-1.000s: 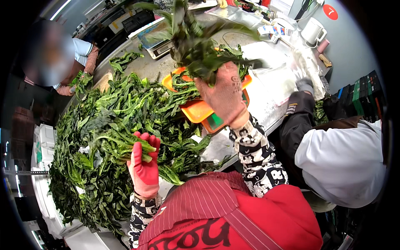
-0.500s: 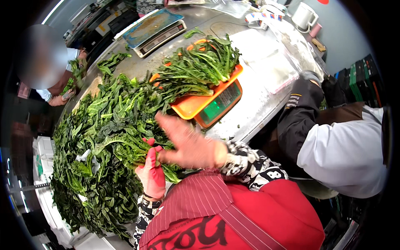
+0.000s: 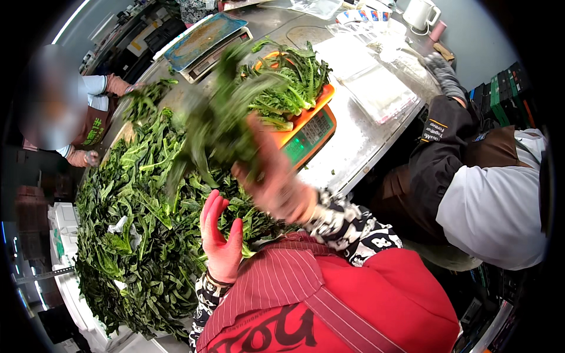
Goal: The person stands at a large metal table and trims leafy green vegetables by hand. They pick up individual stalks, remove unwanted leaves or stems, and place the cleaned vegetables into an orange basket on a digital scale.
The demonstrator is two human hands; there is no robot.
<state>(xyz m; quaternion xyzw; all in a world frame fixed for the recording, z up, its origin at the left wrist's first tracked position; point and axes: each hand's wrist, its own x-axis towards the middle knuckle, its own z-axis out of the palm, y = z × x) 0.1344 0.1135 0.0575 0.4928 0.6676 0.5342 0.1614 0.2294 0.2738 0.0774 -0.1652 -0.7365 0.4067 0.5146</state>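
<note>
My right hand (image 3: 279, 185), blurred by motion, grips a bunch of long dark leafy greens (image 3: 218, 126). The bunch is raised over the big heap of loose greens (image 3: 129, 259) and hides part of the scale beyond. Palm up with fingers apart, my left hand (image 3: 222, 244) wears a pink-red glove and holds nothing at the heap's near right edge. Past my right hand, more greens (image 3: 291, 82) lie in an orange tray (image 3: 323, 101). The tray rests on an orange digital scale (image 3: 312, 138) with a lit green display.
A second scale (image 3: 206, 44) with a worn blue top stands at the back. Clear plastic bags (image 3: 382, 94) lie stacked on the metal table (image 3: 347, 150). One co-worker (image 3: 88, 117) handles greens at far left; another person's sleeve (image 3: 447, 126) is close on the right.
My right hand has taken up a bunch of greens and lifted it. My left hand has let go of the leaves it held and opened. The left co-worker's hands have moved apart.
</note>
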